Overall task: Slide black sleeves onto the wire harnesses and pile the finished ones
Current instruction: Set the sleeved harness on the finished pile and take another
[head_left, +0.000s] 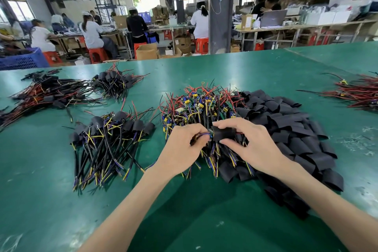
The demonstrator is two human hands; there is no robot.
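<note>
My left hand (184, 147) pinches the purple and yellow wires of one wire harness (204, 134), whose small green board shows at the fingertips. My right hand (249, 141) grips a black sleeve (224, 133) that sits over the harness end, between thumb and fingers. Both hands hover above a heap of bare harnesses (202, 104) with red, black, blue and yellow parts. A large heap of loose black sleeves (290, 129) lies to the right. A pile of sleeved harnesses (110, 141) lies to the left on the green table (51, 200).
More sleeved harness piles lie at the far left (47, 92) and back centre-left (114, 82). A bundle of red wires (358, 92) lies at the right edge. A blue crate (22, 59) stands beyond the table's far edge. People sit at benches behind.
</note>
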